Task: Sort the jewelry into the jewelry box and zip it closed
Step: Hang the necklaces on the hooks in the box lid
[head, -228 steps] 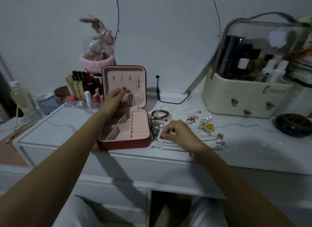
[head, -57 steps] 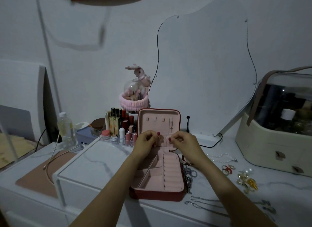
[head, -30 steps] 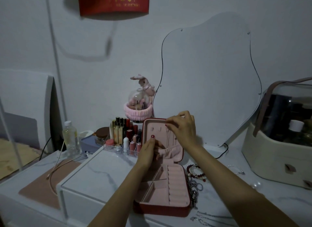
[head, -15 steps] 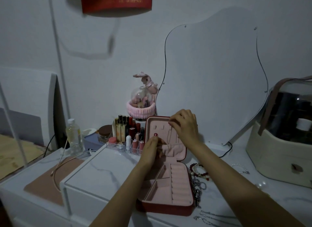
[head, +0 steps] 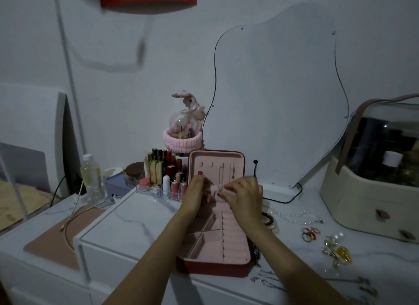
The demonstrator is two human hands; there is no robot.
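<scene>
Red zip-around jewelry box with pink velvet lining (head: 215,241) sits open near the front edge of the white marble-look dresser top (head: 136,223), lid upright, base compartments showing no jewelry. Both hands meet at the gathered pink fabric pocket (head: 215,189) at the bottom of the lid: left hand (head: 196,197) holds its left end, thumb up with a red nail, right hand (head: 244,197) pinches its right end with curled fingers. Whether any piece is held there, cannot tell. Loose jewelry lies on the dresser top right of the box: dark red bead bracelet (head: 268,219) just beside it, white pearl strand (head: 297,215), red and gold rings (head: 309,233), gold and pearl earrings (head: 336,248), silver chains (head: 269,282) at the front edge. Clear acrylic lipstick organizer (head: 163,180) stands just behind-left of the box; cream cosmetic case with clear lid (head: 374,184) at the right edge.
</scene>
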